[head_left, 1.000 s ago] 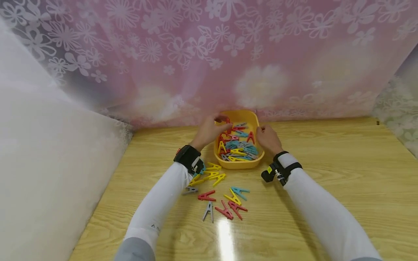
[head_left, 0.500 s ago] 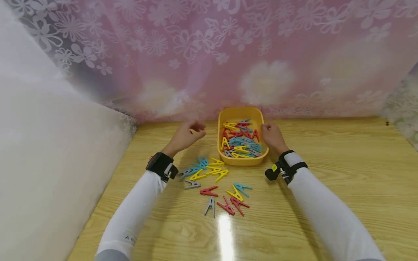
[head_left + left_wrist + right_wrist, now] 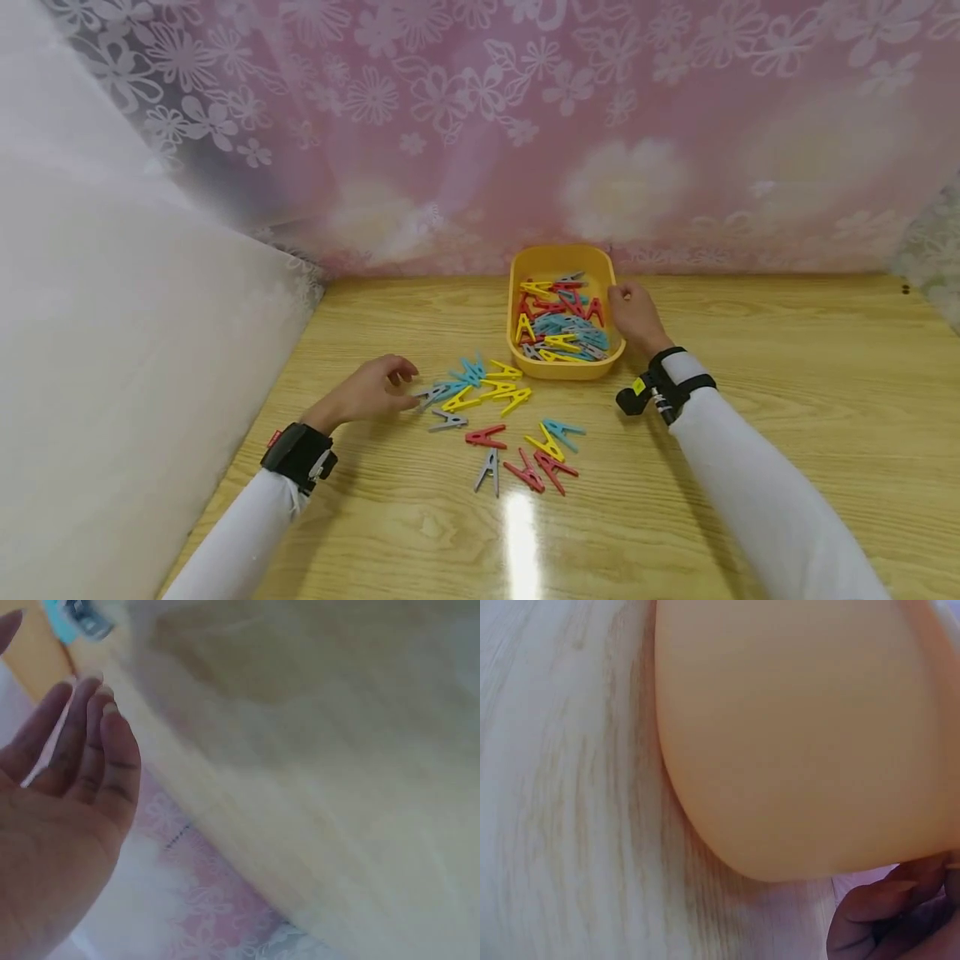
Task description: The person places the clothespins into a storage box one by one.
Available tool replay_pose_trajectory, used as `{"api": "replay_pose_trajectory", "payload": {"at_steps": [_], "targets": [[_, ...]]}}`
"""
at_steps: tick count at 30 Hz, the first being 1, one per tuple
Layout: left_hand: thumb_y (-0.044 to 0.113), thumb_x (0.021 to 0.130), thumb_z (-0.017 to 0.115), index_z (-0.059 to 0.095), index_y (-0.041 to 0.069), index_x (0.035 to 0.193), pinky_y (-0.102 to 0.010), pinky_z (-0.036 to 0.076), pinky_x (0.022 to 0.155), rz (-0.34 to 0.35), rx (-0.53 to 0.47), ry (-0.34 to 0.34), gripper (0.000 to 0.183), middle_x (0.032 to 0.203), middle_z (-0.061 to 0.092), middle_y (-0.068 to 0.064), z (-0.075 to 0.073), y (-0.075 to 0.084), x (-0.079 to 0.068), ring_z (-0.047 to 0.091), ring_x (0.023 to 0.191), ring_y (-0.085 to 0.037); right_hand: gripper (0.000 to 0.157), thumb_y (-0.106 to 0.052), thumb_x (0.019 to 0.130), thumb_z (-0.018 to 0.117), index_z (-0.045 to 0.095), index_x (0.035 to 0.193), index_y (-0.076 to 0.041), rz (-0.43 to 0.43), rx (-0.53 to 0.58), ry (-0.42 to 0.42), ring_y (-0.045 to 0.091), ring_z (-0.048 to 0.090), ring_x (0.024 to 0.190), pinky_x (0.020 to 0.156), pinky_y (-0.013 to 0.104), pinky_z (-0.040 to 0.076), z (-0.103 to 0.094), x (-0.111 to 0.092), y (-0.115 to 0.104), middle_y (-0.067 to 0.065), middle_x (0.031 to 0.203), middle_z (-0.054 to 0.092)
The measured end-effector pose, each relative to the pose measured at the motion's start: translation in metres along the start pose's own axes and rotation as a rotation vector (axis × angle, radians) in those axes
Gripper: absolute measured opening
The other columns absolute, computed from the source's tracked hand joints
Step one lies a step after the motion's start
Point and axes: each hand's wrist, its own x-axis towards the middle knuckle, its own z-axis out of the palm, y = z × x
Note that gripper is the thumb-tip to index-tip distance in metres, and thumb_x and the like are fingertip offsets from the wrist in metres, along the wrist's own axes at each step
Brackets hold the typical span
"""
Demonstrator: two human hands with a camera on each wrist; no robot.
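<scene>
A yellow plastic basket [image 3: 566, 372] stands against the curtain, holding many red, yellow, blue and grey clothespins. My right hand [image 3: 634, 317] grips its right rim with curled fingers; the right wrist view shows the fingers [image 3: 889, 911] at the basket's [image 3: 795, 750] edge. Left of the loose pile, my left hand [image 3: 371, 389] hovers with loosely bent fingers and nothing between them. Its fingertips are close to a grey clothespin [image 3: 430, 395]; whether they touch cannot be told. Beside that lie blue clothespins [image 3: 472, 371] and yellow clothespins [image 3: 498, 387].
Nearer me on the wooden table [image 3: 420, 542] lie red clothespins [image 3: 486, 437], a grey clothespin [image 3: 487, 471], and a yellow one [image 3: 545, 443] crossed with a blue one [image 3: 564, 433]. A flowered pink curtain [image 3: 450, 167] hangs behind; a white wall [image 3: 112, 375] bounds the left.
My left hand let go of a red clothespin inside the basket, then moved out left and down to the loose pile. My right hand has stayed at the basket's rim.
</scene>
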Motion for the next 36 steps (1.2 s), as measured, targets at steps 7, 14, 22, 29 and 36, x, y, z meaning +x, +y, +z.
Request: {"api": "replay_pose_trajectory", "payload": {"at_steps": [7, 14, 22, 29, 36], "targets": [[0.036, 0.079, 0.078, 0.06, 0.007, 0.112, -0.04, 0.045, 0.082, -0.053, 0.084, 0.034, 0.048, 0.104, 0.057, -0.003, 0.012, 0.003, -0.013, 0.053, 0.094, -0.021, 0.044, -0.034, 0.104, 0.029, 0.042, 0.12, 0.004, -0.009, 0.008, 0.011, 0.03, 0.044, 0.092, 0.072, 0.031, 0.041, 0.001, -0.001, 0.0, 0.018, 0.104, 0.043], [0.033, 0.079, 0.079, 0.064, 0.007, 0.102, -0.037, 0.047, 0.078, 0.003, 0.288, 0.089, 0.038, 0.095, 0.056, -0.001, 0.025, 0.006, -0.014, 0.055, 0.085, -0.017, 0.044, -0.034, 0.104, 0.03, 0.043, 0.118, 0.005, -0.036, 0.012, 0.009, 0.027, 0.044, 0.08, 0.063, 0.029, 0.04, 0.0, -0.001, 0.002, 0.017, 0.099, 0.043], [0.025, 0.081, 0.077, 0.069, 0.007, 0.099, -0.035, 0.048, 0.069, -0.047, 0.297, 0.178, 0.027, 0.089, 0.061, -0.001, 0.025, 0.004, -0.017, 0.057, 0.078, -0.016, 0.042, -0.033, 0.104, 0.031, 0.043, 0.115, 0.005, -0.041, 0.02, 0.024, 0.027, 0.044, 0.083, 0.065, 0.031, 0.039, 0.001, 0.002, 0.005, 0.017, 0.099, 0.043], [0.027, 0.085, 0.074, 0.069, 0.008, 0.105, -0.036, 0.047, 0.069, -0.002, 0.146, 0.274, 0.029, 0.096, 0.065, -0.004, 0.002, 0.018, -0.008, 0.059, 0.085, -0.02, 0.046, -0.036, 0.104, 0.029, 0.043, 0.12, 0.005, -0.013, 0.02, 0.019, 0.029, 0.045, 0.092, 0.074, 0.03, 0.042, 0.002, 0.002, 0.005, 0.018, 0.104, 0.044], [0.031, 0.087, 0.071, 0.067, 0.005, 0.111, -0.039, 0.048, 0.075, 0.084, 0.071, 0.331, 0.035, 0.103, 0.065, -0.009, -0.013, 0.063, 0.036, 0.059, 0.092, -0.027, 0.046, -0.036, 0.105, 0.029, 0.042, 0.121, 0.005, 0.001, 0.037, 0.023, 0.03, 0.044, 0.094, 0.078, 0.032, 0.042, 0.002, 0.0, 0.003, 0.018, 0.106, 0.044]]}}
